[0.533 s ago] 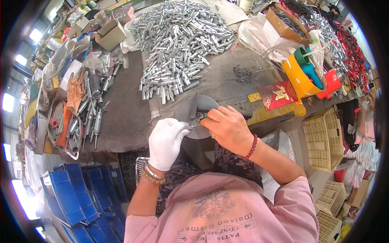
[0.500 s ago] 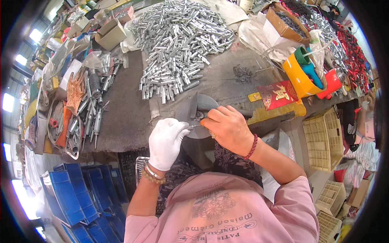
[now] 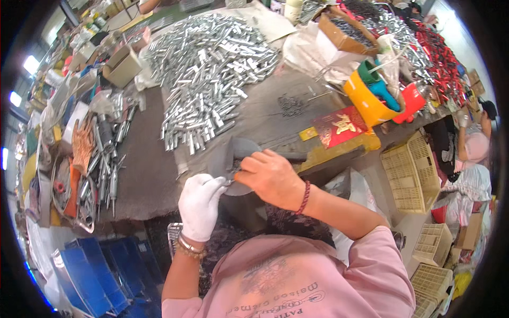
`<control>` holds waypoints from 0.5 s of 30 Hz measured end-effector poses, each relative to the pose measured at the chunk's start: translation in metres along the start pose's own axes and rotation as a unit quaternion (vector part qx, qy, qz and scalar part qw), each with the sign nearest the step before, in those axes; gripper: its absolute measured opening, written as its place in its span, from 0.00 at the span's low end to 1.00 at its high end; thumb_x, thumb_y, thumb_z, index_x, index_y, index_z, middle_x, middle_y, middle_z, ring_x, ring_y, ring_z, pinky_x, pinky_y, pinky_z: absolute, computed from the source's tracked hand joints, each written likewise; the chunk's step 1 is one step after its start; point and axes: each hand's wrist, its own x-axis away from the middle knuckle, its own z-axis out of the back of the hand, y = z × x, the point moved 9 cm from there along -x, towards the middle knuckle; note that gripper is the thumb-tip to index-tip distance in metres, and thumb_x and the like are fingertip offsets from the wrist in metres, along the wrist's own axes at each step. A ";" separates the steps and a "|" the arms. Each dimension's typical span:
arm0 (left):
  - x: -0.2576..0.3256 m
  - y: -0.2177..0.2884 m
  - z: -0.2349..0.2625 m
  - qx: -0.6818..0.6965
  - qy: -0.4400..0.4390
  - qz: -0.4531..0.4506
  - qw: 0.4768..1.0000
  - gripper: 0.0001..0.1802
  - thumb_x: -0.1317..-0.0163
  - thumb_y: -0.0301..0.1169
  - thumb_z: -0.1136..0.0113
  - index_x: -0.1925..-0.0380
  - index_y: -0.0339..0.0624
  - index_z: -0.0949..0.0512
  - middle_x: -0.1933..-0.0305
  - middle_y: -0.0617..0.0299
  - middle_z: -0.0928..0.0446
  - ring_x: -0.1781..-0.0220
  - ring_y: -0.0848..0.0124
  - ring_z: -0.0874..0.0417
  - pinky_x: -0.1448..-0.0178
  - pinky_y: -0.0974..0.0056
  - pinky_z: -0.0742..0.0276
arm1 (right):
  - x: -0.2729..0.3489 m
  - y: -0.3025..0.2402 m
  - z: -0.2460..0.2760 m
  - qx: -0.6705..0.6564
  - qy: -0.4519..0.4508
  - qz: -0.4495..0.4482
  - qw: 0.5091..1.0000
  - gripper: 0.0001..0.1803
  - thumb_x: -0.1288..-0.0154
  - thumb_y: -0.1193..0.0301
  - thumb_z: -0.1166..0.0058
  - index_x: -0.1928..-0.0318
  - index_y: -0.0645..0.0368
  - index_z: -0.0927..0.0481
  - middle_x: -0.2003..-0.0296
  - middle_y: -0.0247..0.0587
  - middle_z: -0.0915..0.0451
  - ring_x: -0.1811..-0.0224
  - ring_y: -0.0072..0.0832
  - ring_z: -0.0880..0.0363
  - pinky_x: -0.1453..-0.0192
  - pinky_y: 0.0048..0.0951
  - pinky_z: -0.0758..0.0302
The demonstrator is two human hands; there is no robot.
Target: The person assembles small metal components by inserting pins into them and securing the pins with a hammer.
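My left hand [image 3: 199, 208], in a white knitted glove, pinches a small silvery metal part [image 3: 229, 183] between thumb and fingers. My bare right hand [image 3: 272, 179] meets it from the other side, its fingertips bent and pressed together at the part's other end, mostly hiding it. Right under both hands, at the bench edge, is a dark grey metal fixture [image 3: 245, 147] with an upright plate and a round base. Beyond it spreads a big heap of silvery tube-like metal parts [image 3: 212, 74]. A little pile of dark small pins [image 3: 290, 105] lies to its right.
Tools and an orange glove [image 3: 82, 146] crowd the bench's left side. At right are a red packet [image 3: 340, 127], a yellow container [image 3: 366, 98] and an open carton [image 3: 347, 33]. Blue bins [image 3: 95, 273] stand below left, cream crates [image 3: 411, 164] below right. Another person [image 3: 476, 140] sits far right.
The whole view has swung, so the bench and heap now sit farther left. My hands stay together over the fixture, still pinching the small part. Another person's arm shows at the top edge.
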 end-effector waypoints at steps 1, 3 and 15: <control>0.000 0.000 0.000 -0.002 0.002 0.001 1.000 0.12 0.40 0.27 0.22 0.55 0.46 0.09 0.58 0.59 0.15 0.52 0.55 0.15 0.46 0.52 0.18 | 0.001 0.000 0.002 -0.011 0.004 0.000 1.000 0.12 0.40 0.73 0.36 0.55 0.49 0.10 0.61 0.32 0.23 0.54 0.33 0.18 0.47 0.37 0.21; 0.000 0.003 -0.001 0.004 -0.001 -0.001 1.000 0.12 0.41 0.26 0.22 0.56 0.46 0.09 0.58 0.59 0.15 0.52 0.55 0.15 0.46 0.52 0.18 | 0.002 0.005 0.013 -0.015 0.015 -0.003 1.000 0.13 0.41 0.74 0.35 0.55 0.49 0.10 0.61 0.32 0.21 0.54 0.35 0.17 0.47 0.39 0.20; -0.006 0.002 0.002 0.010 0.016 -0.009 1.000 0.15 0.44 0.24 0.20 0.56 0.45 0.09 0.59 0.58 0.16 0.52 0.54 0.14 0.46 0.52 0.18 | 0.070 0.220 0.080 0.076 0.099 -0.342 0.931 0.10 0.37 0.77 0.31 0.55 0.53 0.10 0.55 0.45 0.12 0.50 0.51 0.11 0.46 0.48 0.15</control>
